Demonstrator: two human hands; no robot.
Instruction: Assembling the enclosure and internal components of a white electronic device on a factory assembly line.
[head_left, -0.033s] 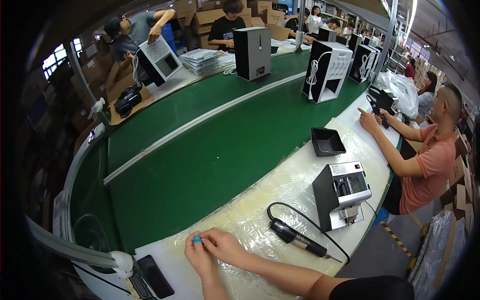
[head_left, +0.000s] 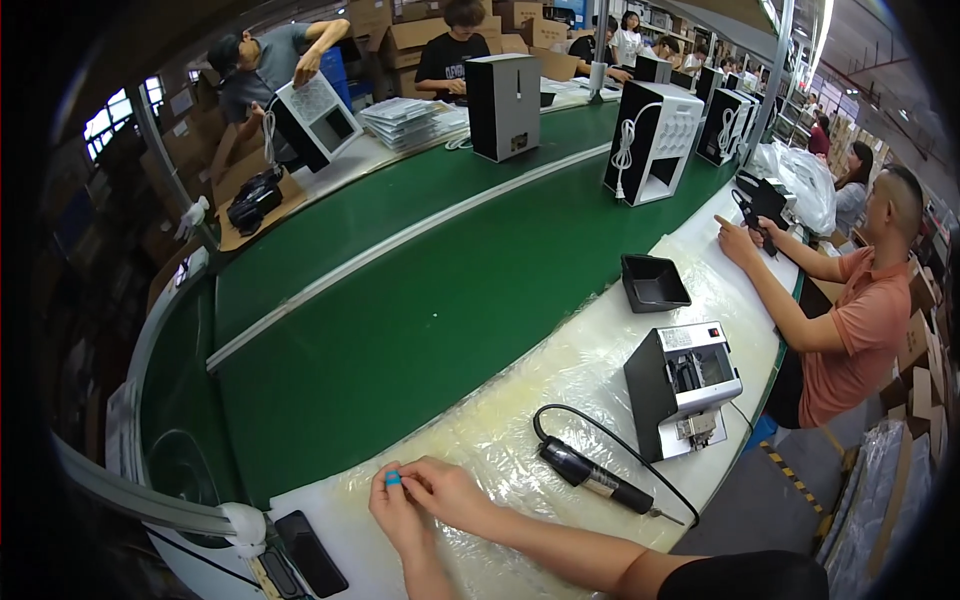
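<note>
Above the plastic-covered bench, my left hand (head_left: pixel 395 510) and my right hand (head_left: pixel 447 492) meet with their fingers curled and the tips close together. A small bright blue band (head_left: pixel 393 478) shows on a finger of my left hand; it may be tape. Whatever the fingertips hold, if anything, is too small or hidden. To the right of my hands lies a black electric screwdriver (head_left: pixel 597 477) with a cord, its bit pointing to the lower right. A dark phone (head_left: pixel 311 553) rests to the left of my forearms.
A black and silver screw feeder (head_left: pixel 683 385) and a black plastic bin (head_left: pixel 655 283) stand on the bench. Beyond runs a green conveyor (head_left: pixel 400 330) with a metal divider, carrying black and white box-shaped machines (head_left: pixel 655 143). A co-worker in an orange shirt (head_left: pixel 865 350) works at right; others work across.
</note>
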